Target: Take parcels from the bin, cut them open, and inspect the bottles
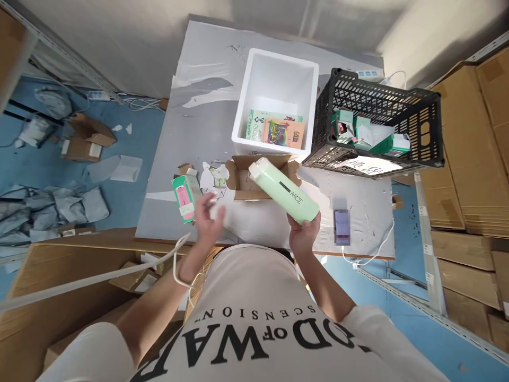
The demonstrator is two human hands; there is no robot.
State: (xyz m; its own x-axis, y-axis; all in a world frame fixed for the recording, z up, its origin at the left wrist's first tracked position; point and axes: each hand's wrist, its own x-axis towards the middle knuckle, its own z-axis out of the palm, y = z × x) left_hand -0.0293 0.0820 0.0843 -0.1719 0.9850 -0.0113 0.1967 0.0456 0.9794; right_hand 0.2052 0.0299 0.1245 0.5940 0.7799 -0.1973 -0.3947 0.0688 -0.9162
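Observation:
A pale green bottle (pixel 284 191) with a whitish cap and dark lettering lies tilted in my right hand (pixel 304 232), whose fingers grip its lower end. Beneath the bottle's capped end stands an open brown cardboard box (pixel 247 183). My left hand (pixel 209 220) is raised over the table's front edge, slightly blurred, fingers apart and holding nothing. Just left of that hand is a green box (pixel 185 199) with a pink picture, its top flaps up. Torn white and green paper scraps (pixel 215 178) lie between the green box and the cardboard box.
Behind the cardboard box is a white foam box (pixel 277 74) holding printed packets (pixel 283 132). To its right stands a black plastic crate (pixel 427 124) with several small green boxes. A phone (pixel 342 227) on a white cable lies at the right. A white bar (pixel 99 281) crosses at lower left.

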